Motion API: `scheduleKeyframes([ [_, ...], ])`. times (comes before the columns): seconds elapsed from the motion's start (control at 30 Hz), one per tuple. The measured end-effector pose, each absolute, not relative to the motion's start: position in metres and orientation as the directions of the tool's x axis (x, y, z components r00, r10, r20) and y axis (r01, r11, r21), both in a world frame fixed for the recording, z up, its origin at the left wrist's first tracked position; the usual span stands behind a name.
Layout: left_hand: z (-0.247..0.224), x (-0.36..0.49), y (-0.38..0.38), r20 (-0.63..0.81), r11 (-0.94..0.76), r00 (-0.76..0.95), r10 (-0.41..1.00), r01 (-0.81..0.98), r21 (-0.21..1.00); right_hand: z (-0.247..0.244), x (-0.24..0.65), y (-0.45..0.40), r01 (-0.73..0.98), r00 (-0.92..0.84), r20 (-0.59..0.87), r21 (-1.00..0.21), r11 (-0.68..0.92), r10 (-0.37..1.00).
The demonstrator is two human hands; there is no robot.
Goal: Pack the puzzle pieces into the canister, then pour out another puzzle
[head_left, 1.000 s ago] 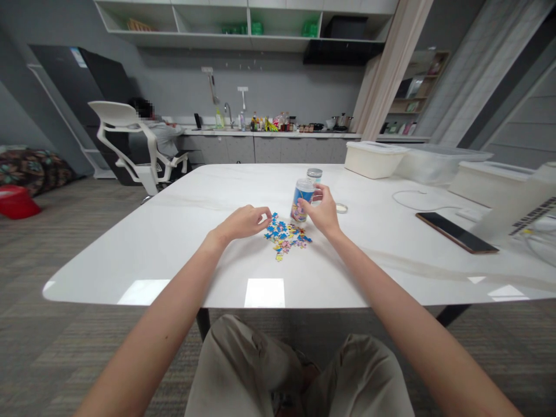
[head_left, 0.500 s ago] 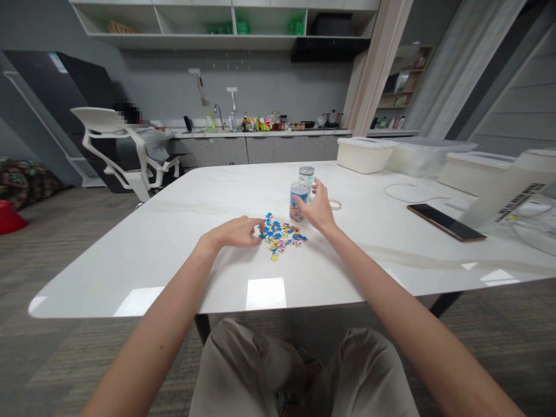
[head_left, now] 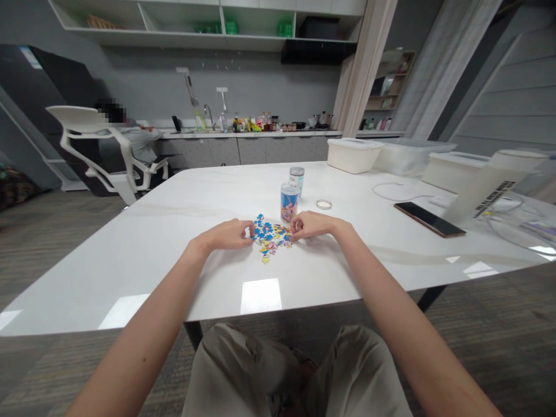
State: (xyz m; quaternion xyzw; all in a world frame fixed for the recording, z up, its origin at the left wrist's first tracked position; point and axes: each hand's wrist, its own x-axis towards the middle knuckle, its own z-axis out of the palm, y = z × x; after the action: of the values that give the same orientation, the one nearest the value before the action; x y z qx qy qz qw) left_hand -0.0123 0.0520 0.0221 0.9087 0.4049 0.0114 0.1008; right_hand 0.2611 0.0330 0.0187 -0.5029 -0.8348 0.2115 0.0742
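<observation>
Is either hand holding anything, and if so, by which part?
Cannot tell: the left hand and right hand are at opposite edges of the puzzle pieces, too small to show any pinch. Neither grips the blue jar.

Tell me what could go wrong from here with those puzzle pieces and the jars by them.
1. The near jar stands right beside the right hand; a sideways nudge could tip it, perhaps into the second jar close behind.
2. The puzzle pieces lie loose between the right hand and the left hand, so a careless sweep might scatter them.
</observation>
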Motion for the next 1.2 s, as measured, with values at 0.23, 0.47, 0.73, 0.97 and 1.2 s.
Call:
scheduleKeyframes([
  [0.23,0.023,-0.007,0.050,-0.016,-0.653,0.668,0.744,0.732,0.193,0.014,0.244,0.031,0.747,-0.524,-0.018,-0.490,0.449,0.852],
  [0.47,0.025,-0.007,0.050,0.006,-0.663,0.672,0.741,0.730,0.166,0.015,0.229,0.026,0.730,-0.520,0.061,-0.487,0.480,0.852],
  [0.73,0.026,-0.006,0.047,0.008,-0.667,0.676,0.736,0.724,0.173,0.012,0.231,0.030,0.659,-0.565,0.284,-0.410,0.631,0.774],
  [0.97,0.027,-0.007,0.046,0.012,-0.688,0.697,0.717,0.706,0.165,0.011,0.229,0.030,0.606,-0.564,0.243,-0.527,0.596,0.789],
  [1.2,0.029,-0.005,0.045,-0.002,-0.673,0.681,0.733,0.725,0.145,0.005,0.228,0.037,0.575,-0.596,0.279,-0.507,0.643,0.753],
])
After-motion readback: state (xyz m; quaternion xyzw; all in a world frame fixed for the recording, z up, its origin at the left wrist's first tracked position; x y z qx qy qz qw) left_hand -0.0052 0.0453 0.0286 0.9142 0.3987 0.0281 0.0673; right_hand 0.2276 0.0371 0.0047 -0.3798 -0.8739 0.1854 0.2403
